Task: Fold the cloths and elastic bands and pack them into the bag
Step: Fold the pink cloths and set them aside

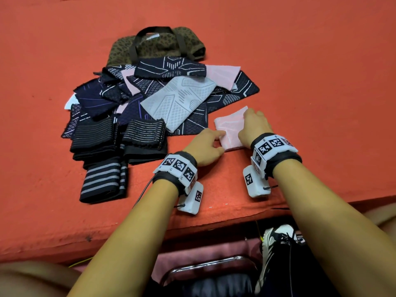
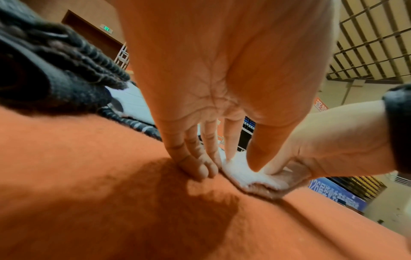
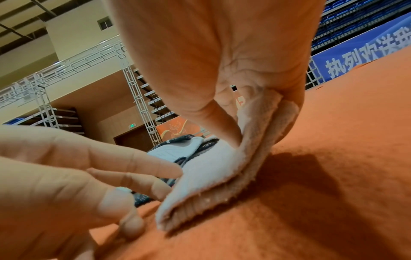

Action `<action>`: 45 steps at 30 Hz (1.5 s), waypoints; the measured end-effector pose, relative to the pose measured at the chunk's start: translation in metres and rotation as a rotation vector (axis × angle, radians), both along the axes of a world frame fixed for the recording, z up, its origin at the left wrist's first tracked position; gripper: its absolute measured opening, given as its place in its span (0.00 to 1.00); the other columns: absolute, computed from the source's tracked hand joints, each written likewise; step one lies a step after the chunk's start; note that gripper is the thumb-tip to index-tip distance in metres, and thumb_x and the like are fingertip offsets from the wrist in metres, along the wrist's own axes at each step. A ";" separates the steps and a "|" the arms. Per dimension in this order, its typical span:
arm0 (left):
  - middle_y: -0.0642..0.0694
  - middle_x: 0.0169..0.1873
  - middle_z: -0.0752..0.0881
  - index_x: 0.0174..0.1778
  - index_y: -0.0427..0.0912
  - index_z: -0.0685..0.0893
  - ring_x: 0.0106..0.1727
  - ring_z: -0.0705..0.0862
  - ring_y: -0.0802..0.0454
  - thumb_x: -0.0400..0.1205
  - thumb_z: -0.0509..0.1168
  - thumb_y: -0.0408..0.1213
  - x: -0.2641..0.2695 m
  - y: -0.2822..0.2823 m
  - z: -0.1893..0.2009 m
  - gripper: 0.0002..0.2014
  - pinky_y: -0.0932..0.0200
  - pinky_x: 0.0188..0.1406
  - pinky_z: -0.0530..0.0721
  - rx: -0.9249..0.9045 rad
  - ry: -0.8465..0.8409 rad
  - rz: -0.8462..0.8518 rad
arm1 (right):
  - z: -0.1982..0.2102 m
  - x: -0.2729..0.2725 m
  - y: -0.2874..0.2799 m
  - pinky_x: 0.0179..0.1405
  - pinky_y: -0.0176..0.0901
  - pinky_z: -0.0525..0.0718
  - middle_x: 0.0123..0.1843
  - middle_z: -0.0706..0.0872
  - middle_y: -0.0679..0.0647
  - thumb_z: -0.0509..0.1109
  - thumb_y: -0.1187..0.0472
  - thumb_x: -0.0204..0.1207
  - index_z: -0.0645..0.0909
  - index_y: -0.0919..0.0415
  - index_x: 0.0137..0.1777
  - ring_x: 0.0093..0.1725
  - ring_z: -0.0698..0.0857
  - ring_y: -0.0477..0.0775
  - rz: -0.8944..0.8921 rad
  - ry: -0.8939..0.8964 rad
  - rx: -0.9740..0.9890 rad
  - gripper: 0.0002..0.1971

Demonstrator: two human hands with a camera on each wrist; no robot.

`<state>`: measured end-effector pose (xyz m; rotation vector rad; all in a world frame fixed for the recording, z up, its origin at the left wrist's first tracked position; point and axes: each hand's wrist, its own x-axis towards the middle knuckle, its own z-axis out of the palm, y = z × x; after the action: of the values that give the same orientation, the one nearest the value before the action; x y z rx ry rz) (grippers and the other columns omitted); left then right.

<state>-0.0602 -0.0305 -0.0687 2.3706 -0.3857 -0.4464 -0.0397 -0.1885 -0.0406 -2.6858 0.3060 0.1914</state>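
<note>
Folded pale pink knit cloth (image 1: 230, 133) near front edge of orange felt-covered worktop (image 1: 300, 71): right hand (image 1: 255, 125) pinches its right side, left hand (image 1: 205, 146) open, fingertips pressing its left edge.

The right hand (image 1: 255, 125) covers the right part of the pink cloth (image 1: 230, 130), hiding how far it reaches there. The pile of cloths (image 1: 162, 95) hides the near part of the leopard-print bag (image 1: 154, 45), so its opening cannot be seen. Lower cloths in the pile show only at their edges.
</note>
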 end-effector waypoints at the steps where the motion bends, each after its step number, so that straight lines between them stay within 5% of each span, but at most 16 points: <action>1: 0.40 0.60 0.79 0.74 0.40 0.78 0.46 0.86 0.46 0.78 0.66 0.39 0.002 -0.003 -0.002 0.26 0.60 0.53 0.78 0.015 0.001 -0.010 | -0.003 0.000 -0.002 0.65 0.57 0.75 0.72 0.71 0.64 0.63 0.70 0.74 0.64 0.62 0.79 0.69 0.76 0.72 0.010 -0.015 -0.001 0.31; 3: 0.40 0.55 0.77 0.70 0.39 0.80 0.57 0.82 0.39 0.78 0.66 0.37 0.004 -0.009 -0.001 0.22 0.59 0.58 0.77 0.049 -0.004 -0.025 | -0.006 0.000 -0.006 0.62 0.58 0.78 0.72 0.72 0.62 0.64 0.70 0.72 0.62 0.58 0.80 0.66 0.77 0.72 0.013 -0.054 -0.009 0.34; 6: 0.37 0.68 0.72 0.80 0.39 0.71 0.70 0.75 0.43 0.82 0.66 0.36 0.009 -0.016 -0.001 0.28 0.53 0.75 0.70 0.092 -0.001 -0.019 | -0.007 0.001 -0.011 0.62 0.58 0.77 0.74 0.71 0.61 0.65 0.69 0.73 0.62 0.60 0.79 0.67 0.75 0.72 -0.020 -0.081 -0.034 0.33; 10: 0.41 0.78 0.66 0.85 0.42 0.62 0.78 0.67 0.41 0.82 0.66 0.38 0.014 -0.024 -0.002 0.34 0.47 0.81 0.64 0.134 0.016 -0.028 | -0.008 0.001 -0.012 0.66 0.60 0.72 0.78 0.65 0.59 0.67 0.64 0.73 0.65 0.59 0.77 0.71 0.69 0.69 -0.045 -0.006 -0.122 0.31; 13: 0.39 0.76 0.70 0.82 0.40 0.69 0.76 0.72 0.41 0.81 0.66 0.35 0.014 -0.021 0.003 0.31 0.49 0.78 0.69 0.088 0.011 -0.039 | -0.007 0.002 -0.007 0.67 0.60 0.67 0.77 0.67 0.57 0.66 0.60 0.72 0.75 0.57 0.69 0.72 0.67 0.67 0.018 0.042 -0.219 0.23; 17: 0.41 0.67 0.81 0.72 0.42 0.81 0.63 0.83 0.48 0.81 0.64 0.31 0.017 -0.001 0.016 0.21 0.67 0.59 0.73 0.013 -0.086 0.138 | -0.003 0.006 0.005 0.70 0.60 0.65 0.76 0.70 0.58 0.67 0.58 0.73 0.76 0.59 0.70 0.74 0.65 0.66 0.047 0.026 -0.224 0.24; 22: 0.42 0.64 0.85 0.67 0.42 0.84 0.63 0.84 0.46 0.82 0.64 0.32 0.020 0.035 0.024 0.17 0.62 0.61 0.76 -0.030 -0.088 0.361 | -0.003 0.005 0.038 0.71 0.56 0.67 0.75 0.72 0.59 0.66 0.61 0.75 0.76 0.60 0.71 0.75 0.67 0.64 0.227 -0.149 -0.186 0.23; 26: 0.42 0.65 0.85 0.68 0.41 0.83 0.62 0.85 0.48 0.82 0.63 0.31 0.007 0.055 0.018 0.18 0.67 0.58 0.74 0.024 -0.050 0.350 | -0.008 0.008 0.067 0.70 0.53 0.75 0.71 0.75 0.63 0.67 0.62 0.75 0.74 0.60 0.74 0.71 0.74 0.66 0.396 -0.030 0.011 0.25; 30: 0.39 0.65 0.85 0.72 0.38 0.81 0.63 0.84 0.49 0.82 0.62 0.28 -0.002 0.063 0.013 0.21 0.71 0.55 0.71 0.015 -0.049 0.324 | -0.015 0.008 0.082 0.71 0.54 0.71 0.70 0.74 0.66 0.66 0.60 0.76 0.70 0.58 0.76 0.69 0.72 0.69 0.398 0.051 -0.055 0.27; 37: 0.42 0.72 0.77 0.78 0.42 0.76 0.69 0.80 0.51 0.82 0.60 0.29 -0.007 0.073 0.005 0.25 0.75 0.57 0.68 0.048 -0.047 0.266 | -0.016 0.014 0.089 0.71 0.52 0.70 0.72 0.72 0.65 0.66 0.59 0.77 0.74 0.59 0.72 0.71 0.72 0.68 0.324 0.020 0.044 0.23; 41: 0.38 0.73 0.67 0.82 0.41 0.68 0.69 0.78 0.47 0.82 0.62 0.32 -0.006 0.072 0.000 0.29 0.58 0.74 0.72 0.023 -0.026 0.336 | -0.017 0.012 0.090 0.70 0.51 0.70 0.73 0.68 0.62 0.66 0.60 0.76 0.73 0.54 0.73 0.69 0.70 0.66 0.341 0.005 0.039 0.24; 45: 0.38 0.72 0.61 0.81 0.39 0.67 0.64 0.79 0.43 0.81 0.62 0.33 0.001 0.063 0.003 0.29 0.63 0.72 0.69 0.068 -0.054 0.364 | -0.018 0.011 0.088 0.70 0.51 0.70 0.72 0.68 0.61 0.66 0.61 0.75 0.74 0.54 0.72 0.69 0.70 0.65 0.341 0.016 0.049 0.23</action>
<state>-0.0591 0.0328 -0.0656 2.4531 0.0410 -0.2281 -0.0286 -0.1001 -0.0582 -2.6706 -0.1540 0.3171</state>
